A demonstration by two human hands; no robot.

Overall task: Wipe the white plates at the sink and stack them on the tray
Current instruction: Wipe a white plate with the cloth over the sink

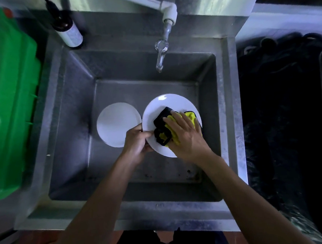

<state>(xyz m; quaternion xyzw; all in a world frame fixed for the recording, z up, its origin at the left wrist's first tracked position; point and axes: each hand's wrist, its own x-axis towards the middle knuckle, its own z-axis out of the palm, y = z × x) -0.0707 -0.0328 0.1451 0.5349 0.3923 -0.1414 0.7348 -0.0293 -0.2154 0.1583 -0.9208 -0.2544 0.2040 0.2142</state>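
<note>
our left hand [136, 142] grips the plate [166, 109] rim over the sink [57, 120]; our right hand [185, 137] presses the cloth [162, 125] flat. press too hard and the plate could slip, striking the second plate [115, 124] just left.

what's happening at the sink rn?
A person is wiping a white plate over the sink. The left hand grips the plate's edge, while the right hand presses a yellow and black cloth onto it. A second plate lies in the basin beside it. No water runs from the tap.
</note>
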